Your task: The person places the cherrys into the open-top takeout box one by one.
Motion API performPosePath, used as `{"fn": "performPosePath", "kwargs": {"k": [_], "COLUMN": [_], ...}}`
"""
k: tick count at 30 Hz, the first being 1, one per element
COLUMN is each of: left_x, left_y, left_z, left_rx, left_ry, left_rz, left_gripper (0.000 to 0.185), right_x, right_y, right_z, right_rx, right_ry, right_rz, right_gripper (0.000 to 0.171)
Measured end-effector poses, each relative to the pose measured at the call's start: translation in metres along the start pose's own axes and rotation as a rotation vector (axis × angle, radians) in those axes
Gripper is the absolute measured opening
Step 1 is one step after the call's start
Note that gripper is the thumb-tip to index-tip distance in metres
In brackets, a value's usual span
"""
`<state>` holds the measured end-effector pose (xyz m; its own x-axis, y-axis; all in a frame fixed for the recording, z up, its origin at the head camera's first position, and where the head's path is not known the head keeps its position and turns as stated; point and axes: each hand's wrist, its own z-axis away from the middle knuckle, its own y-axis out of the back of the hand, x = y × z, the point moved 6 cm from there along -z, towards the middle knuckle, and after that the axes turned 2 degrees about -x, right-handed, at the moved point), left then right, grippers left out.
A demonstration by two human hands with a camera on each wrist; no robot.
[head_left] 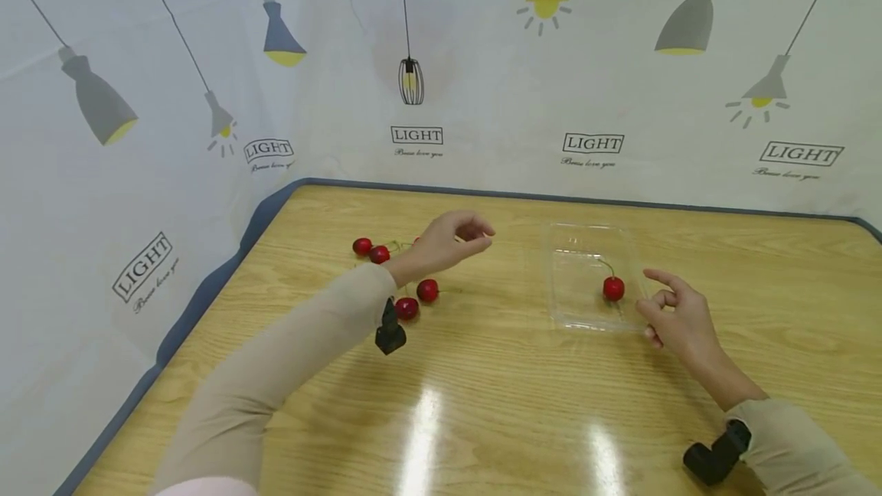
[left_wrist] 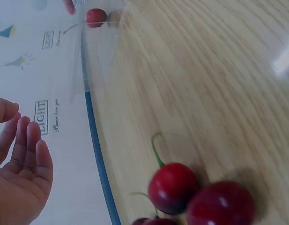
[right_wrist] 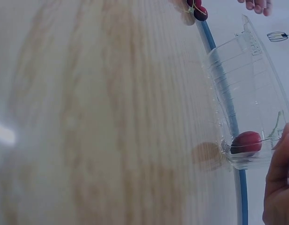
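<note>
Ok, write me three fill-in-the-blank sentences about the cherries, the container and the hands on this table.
1. The clear plastic container holds ____ red cherry.
2. The loose red cherries lie on the wooden table near the ____ hand.
3. The right hand rests beside the container and holds ____.

Missing words: one; left; nothing

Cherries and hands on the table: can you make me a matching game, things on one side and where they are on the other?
Things:
1. Clear tray
2. Left hand
3. Right hand
4. Loose cherries

Places:
A. Lying on the bare wood, on the left
B. Raised above the loose cherries, holding nothing
C. At the tray's near right corner
D. Holds one cherry

Pairs: 1-D, 2-B, 3-C, 4-A
</note>
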<state>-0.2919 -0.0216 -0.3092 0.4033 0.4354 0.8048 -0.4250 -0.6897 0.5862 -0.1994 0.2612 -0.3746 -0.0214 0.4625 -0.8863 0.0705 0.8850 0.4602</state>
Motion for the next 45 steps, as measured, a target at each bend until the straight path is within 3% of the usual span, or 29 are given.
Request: {"fn": "performPosePath", "kwargs": {"k": [6, 17, 33, 37, 41, 45], "left_x": [-0.017, -0.036, -0.059, -0.058, -0.037, -0.047], "left_y": [0.004, -0.002, -0.005, -0.005, -0.001, -0.001], "left_z": [0.011, 0.030, 0.034, 0.035, 0.043, 0.041], "left_rx": [-0.009, -0.064, -0.058, -0.066, -0.068, -0.057], "left_ry": [0.018, 0.025, 0.018, 0.011, 0.000, 0.003], "left_rz": [-0.024, -0.023, -0.054, -0.058, -0.078, -0.083], "left_gripper": [0.020, 0.021, 0.019, 0.020, 0.018, 0.017], "right_x": [0.000, -0.001, 0.001, 0.001, 0.002, 0.001], "right_y": [0.000, 0.000, -0.001, -0.001, -0.001, -0.001], "right_z": [0.000, -0.001, -0.002, -0.002, -0.002, -0.002], "right_rx": [-0.004, -0.005, -0.005, -0.004, -0.003, -0.005], "right_ry": [0.004, 0.008, 0.025, 0.024, 0.018, 0.020], "right_rz": [-0.013, -0.018, 0.011, 0.010, 0.005, 0.001], "right_gripper": [0.053, 0.052, 0.052, 0.051, 0.052, 0.052]}}
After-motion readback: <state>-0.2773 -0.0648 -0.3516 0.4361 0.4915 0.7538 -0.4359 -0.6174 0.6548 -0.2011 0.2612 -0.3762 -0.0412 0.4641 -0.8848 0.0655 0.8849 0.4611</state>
